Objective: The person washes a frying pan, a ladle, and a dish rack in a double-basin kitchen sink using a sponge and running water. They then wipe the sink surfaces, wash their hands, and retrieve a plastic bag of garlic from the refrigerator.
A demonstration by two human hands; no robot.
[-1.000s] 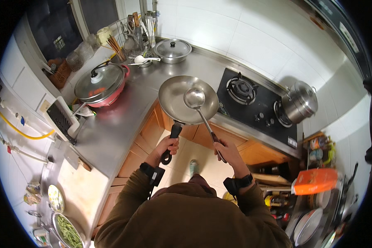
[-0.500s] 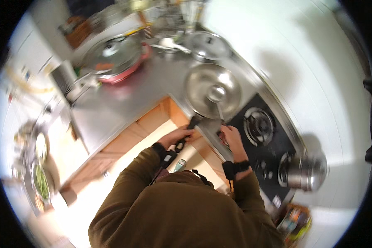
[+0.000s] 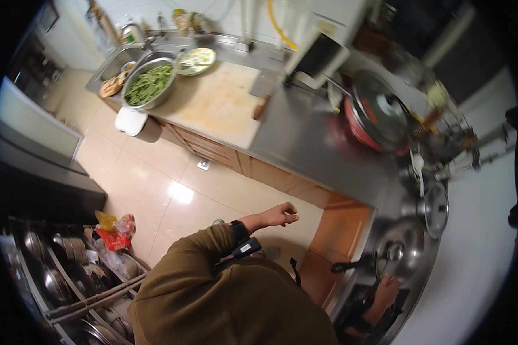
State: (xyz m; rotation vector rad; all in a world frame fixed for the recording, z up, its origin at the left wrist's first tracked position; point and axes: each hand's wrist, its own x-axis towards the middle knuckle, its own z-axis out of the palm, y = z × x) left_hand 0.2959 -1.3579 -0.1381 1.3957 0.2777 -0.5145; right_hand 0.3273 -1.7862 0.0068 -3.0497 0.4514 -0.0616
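My right hand point(image 3: 387, 292) is closed around the handle of a ladle point(image 3: 395, 251), whose round metal bowl rests inside a shiny steel wok point(image 3: 413, 238). The wok sits at the right, its black handle point(image 3: 349, 267) sticking out past the counter edge. My left hand point(image 3: 281, 215) hangs in the air over the floor, beside the wooden cabinet. Its fingers are loosely bent, thumb and fingertips apart, and nothing shows in them. Part of the ladle's handle is hidden by my right hand.
A lidded red pan point(image 3: 358, 127) stands on the steel counter point(image 3: 305, 150). Farther left are a cutting board point(image 3: 221, 95) with a cleaver point(image 3: 263, 92), a bowl of green beans point(image 3: 149, 85) and a plate point(image 3: 197, 60). A pot lid point(image 3: 437, 211) lies beyond the wok. A pot rack point(image 3: 92, 299) stands lower left.
The view has swung left, bringing the sink side and rack into sight. My left hand has let go of the wok handle and moved away; my right hand still grips the ladle.
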